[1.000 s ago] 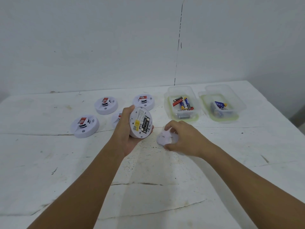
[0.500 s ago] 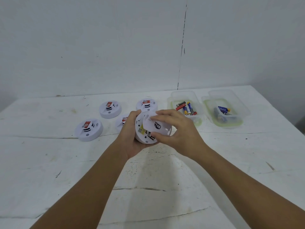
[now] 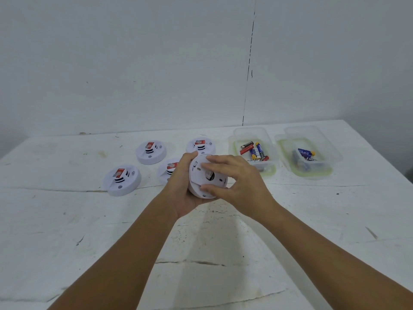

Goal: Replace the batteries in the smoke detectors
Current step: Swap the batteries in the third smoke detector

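My left hand (image 3: pixel 182 186) grips a round white smoke detector (image 3: pixel 199 191) from behind, held above the table with its back facing me. Against that back sits the white cover plate (image 3: pixel 202 175), which my right hand (image 3: pixel 237 180) pinches at the rim with thumb below and fingers on top. The cover hides the batteries inside the detector. Several more white detectors lie face up on the table: one at the left (image 3: pixel 121 180), one behind it (image 3: pixel 151 152), one partly hidden by my left hand (image 3: pixel 166 173), one farther back (image 3: pixel 201 145).
Two clear plastic tubs stand at the back right of the white table (image 3: pixel 67 220): the nearer tub (image 3: pixel 271 168) holds several loose batteries (image 3: pixel 254 151), the right tub (image 3: pixel 333 157) holds a few more. A white wall rises behind the table.
My right hand picked the cover plate up off the table, brought it to the detector in my left hand and now has it seated over the open battery bay.
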{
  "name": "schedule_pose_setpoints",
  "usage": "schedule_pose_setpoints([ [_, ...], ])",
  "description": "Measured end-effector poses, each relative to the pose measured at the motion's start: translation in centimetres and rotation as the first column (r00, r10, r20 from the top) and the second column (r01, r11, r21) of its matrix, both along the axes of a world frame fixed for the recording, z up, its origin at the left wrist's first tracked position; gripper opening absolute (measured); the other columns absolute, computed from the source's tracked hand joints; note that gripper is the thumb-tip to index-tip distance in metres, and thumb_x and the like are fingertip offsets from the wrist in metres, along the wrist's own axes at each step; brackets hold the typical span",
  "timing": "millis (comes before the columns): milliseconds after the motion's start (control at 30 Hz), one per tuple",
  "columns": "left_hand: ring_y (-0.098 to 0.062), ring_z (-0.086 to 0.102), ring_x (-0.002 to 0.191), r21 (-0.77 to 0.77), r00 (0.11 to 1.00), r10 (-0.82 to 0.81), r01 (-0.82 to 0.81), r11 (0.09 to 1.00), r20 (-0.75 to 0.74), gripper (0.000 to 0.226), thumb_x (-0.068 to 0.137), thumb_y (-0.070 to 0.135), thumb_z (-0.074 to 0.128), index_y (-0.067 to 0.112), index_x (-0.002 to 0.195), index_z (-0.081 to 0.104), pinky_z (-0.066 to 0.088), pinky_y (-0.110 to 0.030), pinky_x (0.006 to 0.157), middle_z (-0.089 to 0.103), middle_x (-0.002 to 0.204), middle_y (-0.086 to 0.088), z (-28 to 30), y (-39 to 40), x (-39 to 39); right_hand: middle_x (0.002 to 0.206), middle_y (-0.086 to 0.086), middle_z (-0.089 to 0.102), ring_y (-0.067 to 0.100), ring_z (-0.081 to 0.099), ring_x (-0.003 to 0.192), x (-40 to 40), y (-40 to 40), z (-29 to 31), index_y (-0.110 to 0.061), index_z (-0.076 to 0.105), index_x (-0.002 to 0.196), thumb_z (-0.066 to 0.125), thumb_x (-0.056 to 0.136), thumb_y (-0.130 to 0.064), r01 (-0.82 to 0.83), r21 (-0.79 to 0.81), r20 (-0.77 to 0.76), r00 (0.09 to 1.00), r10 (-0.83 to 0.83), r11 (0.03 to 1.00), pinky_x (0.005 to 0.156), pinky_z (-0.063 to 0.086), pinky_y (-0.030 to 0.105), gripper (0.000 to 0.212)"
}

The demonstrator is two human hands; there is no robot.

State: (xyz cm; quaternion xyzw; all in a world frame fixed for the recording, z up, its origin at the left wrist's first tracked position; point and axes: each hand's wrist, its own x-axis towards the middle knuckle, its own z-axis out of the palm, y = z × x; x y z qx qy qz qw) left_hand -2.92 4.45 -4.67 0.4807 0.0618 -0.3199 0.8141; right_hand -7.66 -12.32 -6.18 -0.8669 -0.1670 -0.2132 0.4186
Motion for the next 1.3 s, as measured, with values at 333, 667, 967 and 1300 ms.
schedule_pose_setpoints([
  [333,-0.034,0.069,0.110,-0.006,1.000,0.009,-0.009,1.000,-0.021,0.053,0.099,0.055,0.050,0.021,0.136,0.068,0.058,-0.047,0.083,0.072,0.126,-0.013,0.2,0.0,0.3,0.123,-0.013,0.052,0.011,0.050,0.116,0.5,-0.2,-0.3,-0.034,0.075,0.126,0.085,0.084,-0.036,-0.048,0.007,-0.056,0.997,0.048,0.999,0.100,0.046,0.029,0.042],
  [667,-0.035,0.070,0.106,0.051,0.996,0.085,-0.085,0.995,0.009,0.049,0.101,0.054,0.049,0.020,0.130,0.071,0.060,-0.049,0.084,0.076,0.115,-0.013,0.8,-0.5,0.8,0.116,-0.012,0.061,0.001,0.059,0.109,0.8,0.3,-0.1,-0.036,0.071,0.130,0.084,0.083,-0.048,0.107,0.024,-0.016,0.994,-0.107,0.994,0.088,0.051,0.018,0.050],
  [967,-0.032,0.068,0.111,0.129,0.989,0.142,-0.147,0.981,0.047,0.049,0.100,0.055,0.052,0.019,0.128,0.072,0.055,-0.053,0.100,0.074,0.123,-0.015,0.6,-0.8,0.8,0.123,-0.011,0.062,0.002,0.059,0.114,0.8,0.3,-0.3,-0.037,0.064,0.138,0.082,0.087,-0.044,0.066,0.087,-0.138,0.989,-0.053,0.994,0.091,0.050,0.018,0.055],
  [1300,-0.018,0.071,0.104,0.416,0.959,0.136,-0.232,0.879,0.248,0.047,0.100,0.058,0.055,0.027,0.134,0.064,0.056,-0.034,0.080,0.075,0.112,-0.002,-0.8,-2.3,-0.3,0.118,0.000,0.070,0.016,0.075,0.102,-0.4,0.6,-1.0,-0.038,0.051,0.137,0.067,0.099,-0.042,0.170,0.555,-0.484,0.862,0.151,0.814,0.097,0.060,0.047,0.041],
])
